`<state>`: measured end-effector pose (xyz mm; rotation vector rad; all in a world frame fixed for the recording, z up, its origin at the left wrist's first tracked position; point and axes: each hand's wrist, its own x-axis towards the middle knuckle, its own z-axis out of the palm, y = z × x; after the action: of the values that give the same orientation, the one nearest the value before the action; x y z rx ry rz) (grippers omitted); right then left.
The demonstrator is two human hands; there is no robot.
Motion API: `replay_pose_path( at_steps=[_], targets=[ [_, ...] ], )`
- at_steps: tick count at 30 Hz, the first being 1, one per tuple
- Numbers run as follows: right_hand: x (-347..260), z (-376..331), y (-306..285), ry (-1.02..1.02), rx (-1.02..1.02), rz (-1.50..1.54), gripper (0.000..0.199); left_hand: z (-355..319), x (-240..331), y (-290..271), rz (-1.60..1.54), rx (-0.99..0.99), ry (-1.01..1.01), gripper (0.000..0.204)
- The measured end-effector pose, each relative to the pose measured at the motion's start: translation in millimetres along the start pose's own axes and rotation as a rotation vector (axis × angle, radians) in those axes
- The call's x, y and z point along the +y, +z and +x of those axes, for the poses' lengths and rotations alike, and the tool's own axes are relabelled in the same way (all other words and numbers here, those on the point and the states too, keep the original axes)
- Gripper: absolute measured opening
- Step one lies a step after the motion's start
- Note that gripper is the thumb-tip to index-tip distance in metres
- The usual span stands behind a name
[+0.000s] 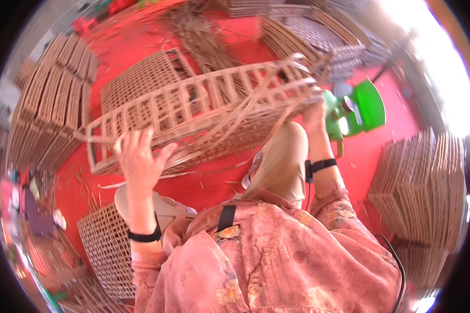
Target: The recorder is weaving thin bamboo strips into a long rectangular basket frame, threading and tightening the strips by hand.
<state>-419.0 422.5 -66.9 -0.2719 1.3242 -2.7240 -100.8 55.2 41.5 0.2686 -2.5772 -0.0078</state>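
Observation:
A long woven rattan frame (pixel 185 112) with slatted openings is tilted across in front of my knees. Loose flat strips (pixel 245 107) trail over its right half. My left hand (pixel 141 156) is at the frame's left end, fingers spread and thumb apart, over its near edge. At the opposite end my right hand (pixel 314 116) is closed around the frame's corner, its fingertips partly hidden. Just beyond that hand is a green plastic object (pixel 357 109) with a bright green flat part; its kind is unclear.
Stacks of woven panels stand at the left (pixel 57 99) and right (pixel 418 188). One lattice panel (pixel 107 245) leans by my left leg, another (pixel 141 78) lies behind the frame. A strip bundle (pixel 198 36) lies on the red floor (pixel 214 185). Another person (pixel 28 208) is at far left.

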Motion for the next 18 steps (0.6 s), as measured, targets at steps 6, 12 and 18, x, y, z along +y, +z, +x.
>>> replay_pose_path(
  at_steps=[6,12,18],
  targets=[
    [35,-24,18,0.140,0.196,-0.008,0.048,-5,-35,-17,0.098,-0.283,-0.241,0.078],
    [22,-53,35,0.197,0.370,0.050,0.047,-25,-44,-17,0.075,-0.241,-0.232,0.072],
    [11,-112,41,0.099,0.264,-0.765,0.038,-67,-71,-11,0.125,-0.085,-0.061,0.062]
  ],
)
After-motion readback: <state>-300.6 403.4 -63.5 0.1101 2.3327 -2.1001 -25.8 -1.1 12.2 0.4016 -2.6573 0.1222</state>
